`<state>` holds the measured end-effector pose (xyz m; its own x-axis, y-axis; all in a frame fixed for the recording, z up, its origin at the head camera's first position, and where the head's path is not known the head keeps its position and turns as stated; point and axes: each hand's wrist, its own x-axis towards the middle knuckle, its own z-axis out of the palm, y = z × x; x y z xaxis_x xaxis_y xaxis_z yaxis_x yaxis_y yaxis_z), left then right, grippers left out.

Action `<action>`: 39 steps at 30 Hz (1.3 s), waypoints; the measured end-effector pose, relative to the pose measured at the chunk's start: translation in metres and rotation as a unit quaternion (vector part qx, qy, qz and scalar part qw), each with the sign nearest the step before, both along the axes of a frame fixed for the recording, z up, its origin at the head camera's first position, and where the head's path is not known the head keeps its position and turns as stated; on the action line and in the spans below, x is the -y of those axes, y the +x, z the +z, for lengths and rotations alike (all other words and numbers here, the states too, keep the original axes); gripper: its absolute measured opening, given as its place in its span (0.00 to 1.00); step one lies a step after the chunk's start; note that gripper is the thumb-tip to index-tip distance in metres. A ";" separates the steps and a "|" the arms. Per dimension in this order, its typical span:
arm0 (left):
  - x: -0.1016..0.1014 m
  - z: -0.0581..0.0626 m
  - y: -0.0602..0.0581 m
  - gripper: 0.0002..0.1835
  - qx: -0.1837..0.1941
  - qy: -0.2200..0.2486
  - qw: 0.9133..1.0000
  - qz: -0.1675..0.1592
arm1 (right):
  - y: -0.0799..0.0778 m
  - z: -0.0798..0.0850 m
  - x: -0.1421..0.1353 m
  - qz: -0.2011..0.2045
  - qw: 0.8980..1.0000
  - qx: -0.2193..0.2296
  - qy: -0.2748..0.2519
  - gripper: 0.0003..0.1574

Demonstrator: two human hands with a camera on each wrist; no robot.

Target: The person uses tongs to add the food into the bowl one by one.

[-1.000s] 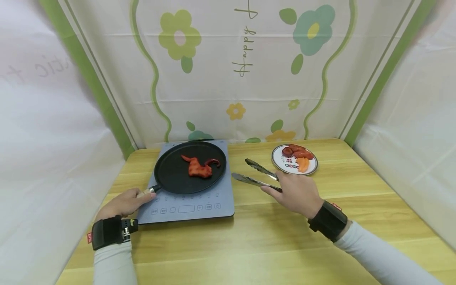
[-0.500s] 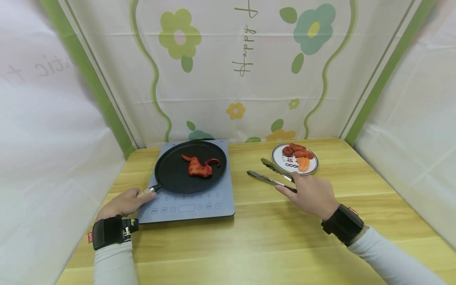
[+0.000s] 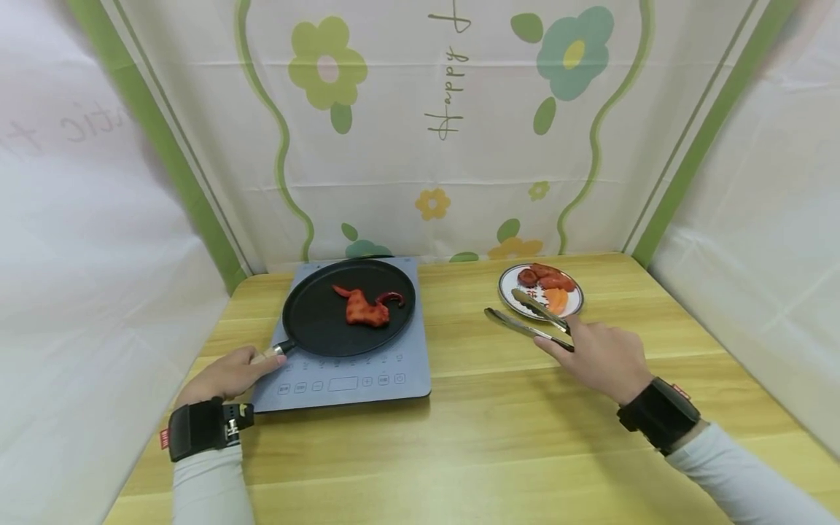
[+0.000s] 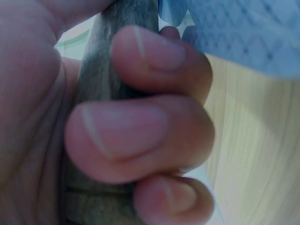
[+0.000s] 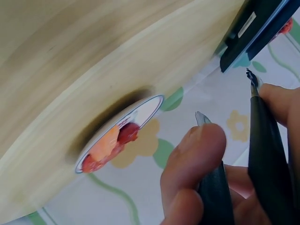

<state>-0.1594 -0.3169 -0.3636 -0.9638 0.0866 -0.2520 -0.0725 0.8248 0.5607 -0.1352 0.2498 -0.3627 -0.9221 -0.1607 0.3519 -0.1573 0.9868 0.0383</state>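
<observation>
My left hand (image 3: 223, 375) grips the handle (image 4: 101, 61) of a black flat pan (image 3: 315, 313). In the left wrist view the fingers curl round that handle. The pan sits on a grey induction cooker (image 3: 354, 367), with a reddish chicken wing-like piece (image 3: 367, 311) and a curved dark red strip (image 3: 391, 297) in it. Kitchen tongs (image 3: 512, 321) are held in my right hand (image 3: 607, 357), their arms spread with nothing between. One tong tip overlaps the near-left part of the white plate (image 3: 509, 286) in the head view. Whether it touches is unclear.
On the plate lie reddish sausage-like pieces (image 3: 556, 281) and orange slices (image 3: 556, 300). Wooden tabletop (image 3: 453, 437) stretches before the cooker and between it and the plate. A flower-printed cloth (image 3: 374, 160) stands behind, with white cloth walls at both sides.
My right hand has carried the tongs rightward, from beside the cooker to the plate's near-left edge. The left hand, pan and the food in it stay in place.
</observation>
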 end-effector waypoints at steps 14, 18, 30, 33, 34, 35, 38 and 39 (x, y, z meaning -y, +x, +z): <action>0.002 -0.002 0.001 0.29 -0.005 0.012 1.000 -0.004 | 0.004 0.000 -0.028 -0.031 0.999 -0.019 0.000 0.37; 0.002 -0.003 0.000 0.28 -0.002 0.018 1.000 -0.002 | 0.003 -0.003 -0.035 -0.037 0.998 -0.048 0.001 0.37; 0.002 -0.002 -0.001 0.29 -0.004 0.009 1.000 -0.006 | -0.001 -0.006 -0.056 -0.092 0.995 0.037 -0.011 0.42; 0.003 -0.002 -0.001 0.29 -0.001 0.008 1.000 -0.006 | -0.003 -0.008 -0.060 -0.101 0.993 0.053 -0.016 0.43; 0.003 -0.002 -0.001 0.29 0.000 0.009 1.000 -0.006 | -0.004 -0.009 -0.061 -0.102 0.993 0.056 -0.017 0.43; 0.003 -0.003 -0.002 0.29 0.000 0.009 1.000 -0.005 | -0.004 -0.010 -0.062 -0.103 0.993 0.057 -0.017 0.43; 0.003 -0.004 -0.002 0.29 0.004 0.012 1.000 -0.004 | -0.006 -0.011 -0.064 -0.101 0.993 0.059 -0.016 0.42; 0.003 -0.004 -0.002 0.29 0.005 0.012 1.000 -0.002 | -0.007 -0.012 -0.064 -0.101 0.993 0.060 -0.015 0.42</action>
